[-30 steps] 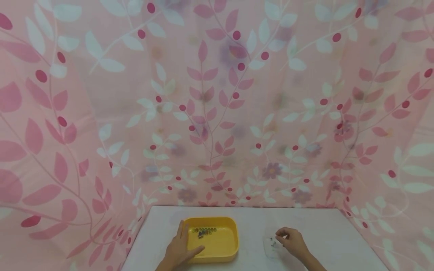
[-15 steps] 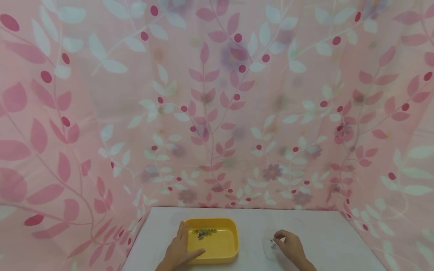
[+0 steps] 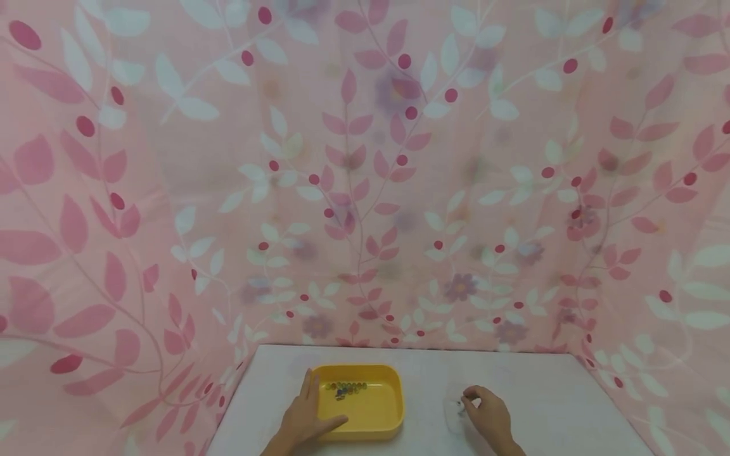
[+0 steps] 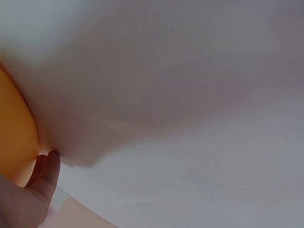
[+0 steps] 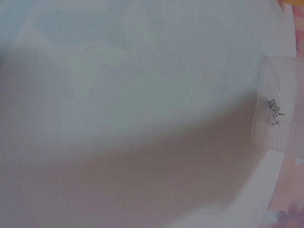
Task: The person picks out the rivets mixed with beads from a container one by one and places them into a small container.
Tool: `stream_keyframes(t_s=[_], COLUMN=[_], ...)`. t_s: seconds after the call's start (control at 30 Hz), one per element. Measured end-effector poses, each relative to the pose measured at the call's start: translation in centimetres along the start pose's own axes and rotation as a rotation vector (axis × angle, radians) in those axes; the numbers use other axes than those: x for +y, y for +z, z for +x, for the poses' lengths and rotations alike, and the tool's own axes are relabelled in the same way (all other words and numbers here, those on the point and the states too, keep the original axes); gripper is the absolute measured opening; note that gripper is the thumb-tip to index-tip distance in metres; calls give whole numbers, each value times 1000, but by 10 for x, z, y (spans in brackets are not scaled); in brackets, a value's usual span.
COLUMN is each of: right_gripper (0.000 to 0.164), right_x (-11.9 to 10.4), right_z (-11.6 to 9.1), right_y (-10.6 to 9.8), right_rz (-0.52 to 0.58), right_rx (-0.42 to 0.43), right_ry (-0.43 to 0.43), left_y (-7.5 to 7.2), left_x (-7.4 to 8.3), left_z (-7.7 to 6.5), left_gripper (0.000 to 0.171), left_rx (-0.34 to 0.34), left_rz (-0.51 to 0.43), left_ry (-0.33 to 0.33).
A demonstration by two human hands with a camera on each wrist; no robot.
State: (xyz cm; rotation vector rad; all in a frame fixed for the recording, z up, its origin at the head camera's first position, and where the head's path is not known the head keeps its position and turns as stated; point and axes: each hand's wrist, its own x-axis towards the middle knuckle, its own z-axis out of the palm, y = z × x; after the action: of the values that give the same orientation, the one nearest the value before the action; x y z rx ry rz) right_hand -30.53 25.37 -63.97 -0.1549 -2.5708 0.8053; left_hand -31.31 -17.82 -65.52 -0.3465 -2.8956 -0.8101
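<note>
My left hand (image 3: 302, 418) rests at the left end of a yellow tray (image 3: 376, 411), fingers straight along its side and thumb reaching over the near-left rim. In the left wrist view, fingertips touch the orange-looking tray wall (image 4: 14, 123). Several small shiny round beads (image 3: 349, 387) lie in the tray's far left part, some in a row. Over a small clear plastic box (image 3: 452, 423), my right hand (image 3: 492, 417) has thumb and fingertips brought together; I cannot tell whether they hold a piece. Small silvery metal pieces (image 5: 274, 113) lie in the box in the right wrist view.
A white table (image 3: 547, 392) carries the tray on the left and the box on the right. Pink leaf-patterned curtains (image 3: 365, 190) hang behind it and along both sides. Bare tabletop lies between tray and box.
My right hand has shifted slightly left and lower over the clear box, its fingertips drawing together. The left hand stays at the tray. The head view has moved a little.
</note>
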Motion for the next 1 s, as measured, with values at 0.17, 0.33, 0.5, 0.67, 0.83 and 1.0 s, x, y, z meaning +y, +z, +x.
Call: stream_keyframes(t_s=[0.17,0.33,0.5,0.67,0.83,1.0], right_gripper=[12,8,9,10,10,8], right_x=[1,-2,-3,-3,-2,-2], right_z=[-1,2,1,-2,-2,1], right_y=[1,-2,-6,-7,-8,-10], right_rz=[7,4,5,22,29,41], right_rx=[19,-42,-75,-84,-90,-93], right_ry=[-13,33,36,18,1,-1], left_y=[1,0,-1,-2,-3,-3], left_x=[2,4,6,8,8,8], left_z=[1,1,-1,-3,-2,1], left_gripper=[120,118,117,116,115,116], left_rx=[3,16,12,4,14,32], left_rz=[11,33,24,20,32,41], left_ry=[1,-4,-21,-43,-46,-33])
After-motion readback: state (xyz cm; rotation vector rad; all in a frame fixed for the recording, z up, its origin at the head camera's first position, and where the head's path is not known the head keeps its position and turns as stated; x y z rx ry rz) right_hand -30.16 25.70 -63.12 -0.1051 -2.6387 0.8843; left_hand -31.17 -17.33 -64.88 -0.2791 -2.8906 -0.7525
